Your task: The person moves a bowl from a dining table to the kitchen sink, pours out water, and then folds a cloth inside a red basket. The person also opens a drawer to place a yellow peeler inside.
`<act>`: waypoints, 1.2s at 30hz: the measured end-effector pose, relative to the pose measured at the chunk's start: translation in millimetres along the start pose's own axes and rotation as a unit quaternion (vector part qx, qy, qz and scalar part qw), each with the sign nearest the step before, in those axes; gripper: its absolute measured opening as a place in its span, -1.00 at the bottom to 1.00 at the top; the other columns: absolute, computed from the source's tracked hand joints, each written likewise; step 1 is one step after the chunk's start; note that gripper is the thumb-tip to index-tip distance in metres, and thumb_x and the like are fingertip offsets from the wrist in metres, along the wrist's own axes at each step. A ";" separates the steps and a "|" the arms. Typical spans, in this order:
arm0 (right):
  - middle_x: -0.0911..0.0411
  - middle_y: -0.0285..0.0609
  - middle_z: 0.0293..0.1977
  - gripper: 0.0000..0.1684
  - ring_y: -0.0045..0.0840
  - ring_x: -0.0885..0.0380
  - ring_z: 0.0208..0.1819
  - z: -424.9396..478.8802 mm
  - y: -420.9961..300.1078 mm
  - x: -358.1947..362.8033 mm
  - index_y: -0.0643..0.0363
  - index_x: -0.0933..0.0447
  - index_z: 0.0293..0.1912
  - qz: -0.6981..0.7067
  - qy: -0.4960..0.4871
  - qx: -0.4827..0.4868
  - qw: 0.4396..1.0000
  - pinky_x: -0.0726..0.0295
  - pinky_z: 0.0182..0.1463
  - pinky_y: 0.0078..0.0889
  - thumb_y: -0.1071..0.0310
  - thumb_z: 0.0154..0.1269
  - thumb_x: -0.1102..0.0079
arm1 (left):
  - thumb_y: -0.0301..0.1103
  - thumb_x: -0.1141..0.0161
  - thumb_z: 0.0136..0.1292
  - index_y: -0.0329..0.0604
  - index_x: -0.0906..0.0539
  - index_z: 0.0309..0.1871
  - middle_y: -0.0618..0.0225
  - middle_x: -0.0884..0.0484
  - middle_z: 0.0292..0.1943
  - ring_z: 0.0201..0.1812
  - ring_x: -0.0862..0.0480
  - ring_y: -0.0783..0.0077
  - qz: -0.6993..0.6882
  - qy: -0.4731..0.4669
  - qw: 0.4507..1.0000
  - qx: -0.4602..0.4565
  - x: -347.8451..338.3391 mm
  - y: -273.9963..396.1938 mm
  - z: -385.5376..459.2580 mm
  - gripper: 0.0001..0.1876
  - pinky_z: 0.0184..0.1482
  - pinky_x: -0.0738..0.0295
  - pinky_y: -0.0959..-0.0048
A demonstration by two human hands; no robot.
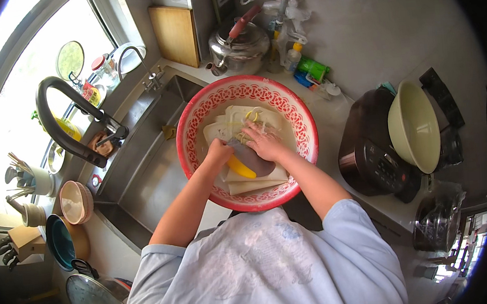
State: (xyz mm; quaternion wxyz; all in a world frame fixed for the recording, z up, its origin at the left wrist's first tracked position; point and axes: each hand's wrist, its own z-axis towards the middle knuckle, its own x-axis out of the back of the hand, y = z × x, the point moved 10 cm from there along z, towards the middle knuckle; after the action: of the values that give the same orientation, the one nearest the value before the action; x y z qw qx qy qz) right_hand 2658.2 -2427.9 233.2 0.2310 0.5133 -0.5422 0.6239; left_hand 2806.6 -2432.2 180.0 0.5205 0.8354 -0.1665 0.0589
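Note:
A large white basin with a red rim (241, 77) and a red pattern inside stands before me on the counter beside the sink. In it lie folded pale sheets (255, 185), perhaps dough or cloth, with thin yellowish strands (252, 115) on top. My left hand (221, 153) grips the edge of a grey, flat flexible piece (258, 164) with a yellow, banana-shaped part (241, 168). My right hand (264, 140) lies palm down with spread fingers over the strands and the grey piece's edge. What is under that palm is hidden.
Left of the basin is a steel sink (147, 195) with a dark faucet (66, 111). A metal kettle (240, 43) and small bottles (293, 56) stand behind. At the right are a dark rice cooker (369, 154) and a pale green bowl (413, 128). A glass lid (93, 295) lies at the lower left.

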 end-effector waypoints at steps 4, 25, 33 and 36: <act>0.05 -0.25 0.45 -0.42 -0.19 -0.01 0.43 -4.1 -21.6 -8.3 -0.16 -0.21 0.35 -0.005 -0.024 0.063 0.998 -0.09 0.40 -0.02 0.19 0.35 0.03 | -0.42 -0.14 0.05 -0.45 -0.51 -0.11 0.03 -0.61 -0.23 -0.22 -0.62 0.17 -0.015 0.025 0.999 0.019 4.7 -2.3 -0.3 -0.67 -0.22 -0.50 0.31; -0.34 -0.02 0.13 -0.56 -0.09 -0.38 0.12 -6.9 -100.5 66.0 -0.03 -0.36 0.16 -0.048 0.258 0.075 0.962 -0.40 0.14 -0.06 0.15 0.30 -0.04 | -0.47 0.08 0.37 -0.35 -0.57 -0.11 0.31 -0.60 -0.30 -0.29 -0.55 0.51 -0.301 0.108 0.941 -0.110 22.0 33.0 -20.5 -0.79 -0.25 -0.48 0.48; -0.54 0.09 -0.10 -0.67 0.02 -0.53 -0.12 50.2 -11.1 73.9 0.05 -0.48 -0.06 0.147 0.189 -0.095 0.966 -0.52 -0.05 -0.02 0.07 0.31 -0.02 | -0.36 0.11 0.46 -0.31 -0.56 -0.12 0.39 -0.58 -0.33 -0.35 -0.47 0.59 -0.284 0.128 0.947 -0.083 26.1 25.2 -25.3 -0.75 -0.26 -0.40 0.56; -0.57 0.01 -0.08 -0.55 -0.10 -0.54 -0.05 32.8 20.3 50.3 0.09 -0.47 0.06 0.033 0.211 -0.013 0.977 -0.47 0.08 -0.17 0.05 0.28 -0.06 | -0.32 0.11 0.47 -0.30 -0.55 -0.12 0.37 -0.57 -0.30 -0.28 -0.49 0.55 -0.361 0.120 0.921 -0.082 35.7 44.9 -35.9 -0.74 -0.18 -0.43 0.48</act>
State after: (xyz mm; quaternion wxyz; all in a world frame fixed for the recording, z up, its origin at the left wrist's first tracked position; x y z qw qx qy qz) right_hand 2635.4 -2477.5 265.3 0.3260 0.3488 -0.5061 0.7182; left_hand 2827.5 -2426.1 244.1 0.5891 0.7800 0.2057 -0.0471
